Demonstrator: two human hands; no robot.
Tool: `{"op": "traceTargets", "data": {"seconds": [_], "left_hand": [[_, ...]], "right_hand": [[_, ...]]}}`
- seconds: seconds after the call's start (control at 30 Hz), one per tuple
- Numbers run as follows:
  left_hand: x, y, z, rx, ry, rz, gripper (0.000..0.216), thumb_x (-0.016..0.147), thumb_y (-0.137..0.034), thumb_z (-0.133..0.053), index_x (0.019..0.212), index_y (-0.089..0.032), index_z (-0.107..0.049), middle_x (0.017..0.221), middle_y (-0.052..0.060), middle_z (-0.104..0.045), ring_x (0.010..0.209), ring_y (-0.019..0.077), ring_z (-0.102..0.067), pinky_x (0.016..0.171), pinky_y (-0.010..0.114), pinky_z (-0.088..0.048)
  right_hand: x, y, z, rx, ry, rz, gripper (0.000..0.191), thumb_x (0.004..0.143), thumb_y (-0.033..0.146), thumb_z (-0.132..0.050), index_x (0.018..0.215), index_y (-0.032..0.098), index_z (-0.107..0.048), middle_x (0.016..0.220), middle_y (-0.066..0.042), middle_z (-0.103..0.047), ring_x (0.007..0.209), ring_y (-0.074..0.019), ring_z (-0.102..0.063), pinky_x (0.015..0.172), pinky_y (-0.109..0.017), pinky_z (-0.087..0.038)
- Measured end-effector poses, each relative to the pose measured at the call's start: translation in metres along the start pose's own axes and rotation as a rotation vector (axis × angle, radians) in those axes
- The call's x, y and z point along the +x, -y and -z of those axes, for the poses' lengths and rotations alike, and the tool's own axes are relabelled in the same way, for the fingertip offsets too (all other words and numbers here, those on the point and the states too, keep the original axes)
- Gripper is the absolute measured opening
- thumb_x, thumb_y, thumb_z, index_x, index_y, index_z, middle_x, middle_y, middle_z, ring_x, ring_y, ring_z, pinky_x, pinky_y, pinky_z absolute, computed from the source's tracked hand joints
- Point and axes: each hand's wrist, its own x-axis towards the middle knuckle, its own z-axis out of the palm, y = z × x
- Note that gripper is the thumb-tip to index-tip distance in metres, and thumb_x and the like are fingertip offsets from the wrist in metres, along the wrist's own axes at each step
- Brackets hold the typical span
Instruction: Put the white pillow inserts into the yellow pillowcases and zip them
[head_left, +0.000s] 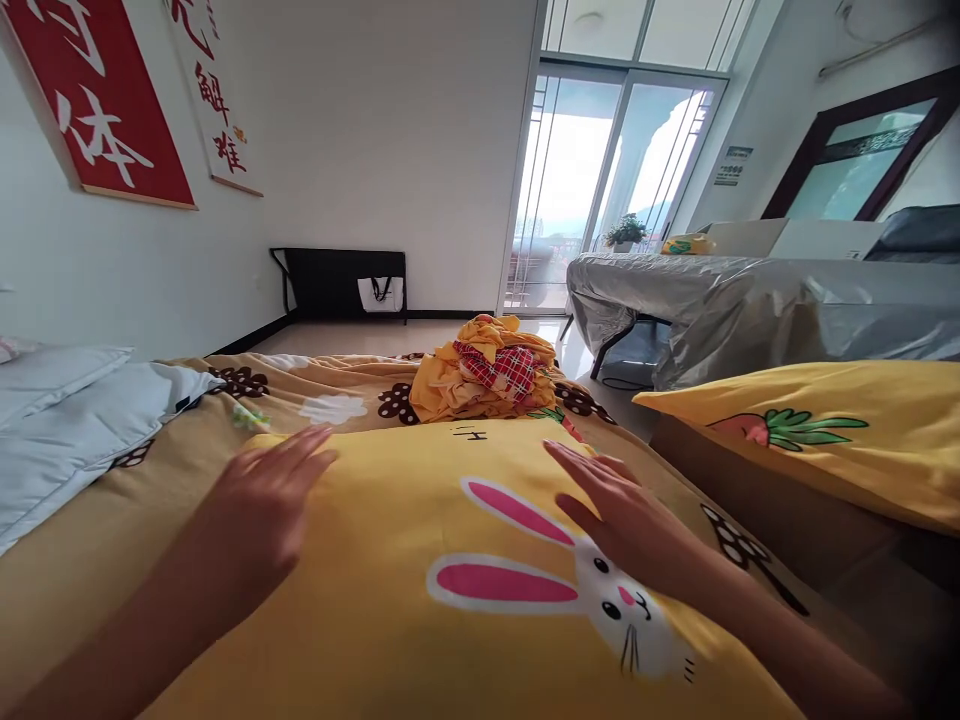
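A yellow pillow (382,530) printed with a white rabbit lies in front of me on a brown patterned blanket (67,580). My left hand (274,490) is over the pillow's far left corner, fingers stretched forward, holding nothing. Over the far right part, beside the rabbit's head, is my right hand (611,500), its fingers straight and the thumb apart. Whether either palm presses on the cloth or hovers just above it, I cannot tell. Past the pillow's far edge sits a crumpled heap of yellow cloth (450,385) with a red checked piece on it.
White pillows (67,430) lie at the left. On the right is another yellow pillow (885,430) with a carrot print. A table under a silvery plastic cover (697,290) stands behind it. A black folded frame (330,280) with a white bag (380,294) leans by the far wall.
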Motion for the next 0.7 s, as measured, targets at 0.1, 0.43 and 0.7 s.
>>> {"op": "traceTargets", "data": {"seconds": [0.1, 0.43, 0.7], "left_hand": [[0.054, -0.052, -0.013, 0.077, 0.232, -0.054, 0.047, 0.079, -0.010, -0.036, 0.117, -0.016, -0.063, 0.132, 0.012, -0.058, 0.126, 0.0253, -0.051, 0.104, 0.042, -0.037], [0.048, -0.061, -0.136, -0.047, 0.316, 0.153, 0.044, 0.094, -0.030, -0.031, 0.130, -0.016, -0.053, 0.142, 0.009, -0.051, 0.134, 0.0195, -0.041, 0.114, 0.038, -0.028], [0.055, 0.057, -0.141, 0.060, 0.532, 0.406, 0.061, 0.093, -0.050, -0.016, 0.139, -0.024, -0.046, 0.149, 0.005, -0.041, 0.139, 0.0242, -0.034, 0.114, 0.052, -0.025]], "right_hand": [[0.090, 0.054, -0.015, 0.042, 0.037, 0.116, 0.043, 0.094, 0.028, -0.038, 0.135, 0.020, -0.049, 0.142, -0.009, -0.050, 0.130, -0.0230, -0.047, 0.106, -0.041, -0.036], [0.127, 0.044, -0.138, 0.160, 0.254, -0.091, 0.048, 0.098, 0.044, -0.030, 0.136, 0.023, -0.048, 0.147, -0.006, -0.043, 0.138, -0.0190, -0.035, 0.112, -0.043, -0.022], [0.112, -0.086, -0.142, 0.099, 0.472, -0.338, 0.054, 0.097, 0.047, -0.018, 0.138, 0.026, -0.047, 0.150, -0.003, -0.040, 0.140, -0.0225, -0.032, 0.115, -0.046, -0.020]]}}
